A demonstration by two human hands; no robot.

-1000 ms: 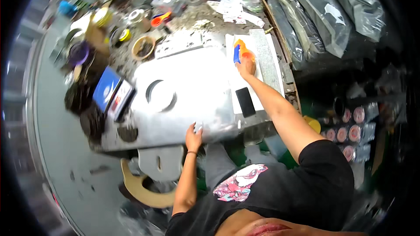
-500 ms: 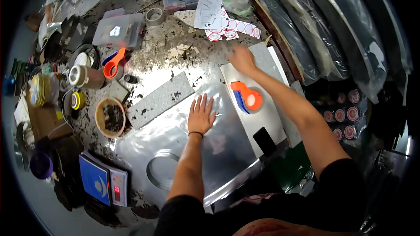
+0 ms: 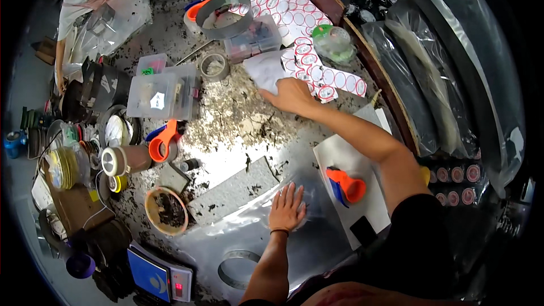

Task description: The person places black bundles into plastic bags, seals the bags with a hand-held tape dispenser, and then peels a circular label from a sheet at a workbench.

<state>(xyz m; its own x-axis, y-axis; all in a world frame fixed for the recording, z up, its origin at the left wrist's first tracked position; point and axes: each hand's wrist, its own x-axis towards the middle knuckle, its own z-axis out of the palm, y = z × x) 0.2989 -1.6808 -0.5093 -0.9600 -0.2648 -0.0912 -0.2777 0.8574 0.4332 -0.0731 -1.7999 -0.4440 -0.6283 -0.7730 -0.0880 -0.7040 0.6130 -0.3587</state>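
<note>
Two hands are over the surface: the left hand [image 3: 286, 208] lies flat on one clear plastic bag [image 3: 266, 238], and the right hand [image 3: 292, 95] rests on one white sheet of paper [image 3: 266, 71]. Three orange tape dispensers show: one [image 3: 345, 184] on the white board, one [image 3: 163, 140] near the boxes, one [image 3: 204, 8] farther back. There are three clear plastic boxes [image 3: 154, 95], one bowl [image 3: 165, 211] of dark bits, one blue scale [image 3: 158, 276], and several sheets of round stickers [image 3: 317, 71], too many to count exactly.

A cluttered packing workshop; a stained worktable [image 3: 238, 119] crowded with tape dispensers [image 3: 164, 141], sticker sheets [image 3: 317, 62], clear parts boxes [image 3: 158, 93], a digital scale [image 3: 158, 277], bagged stock [image 3: 430, 79].
</note>
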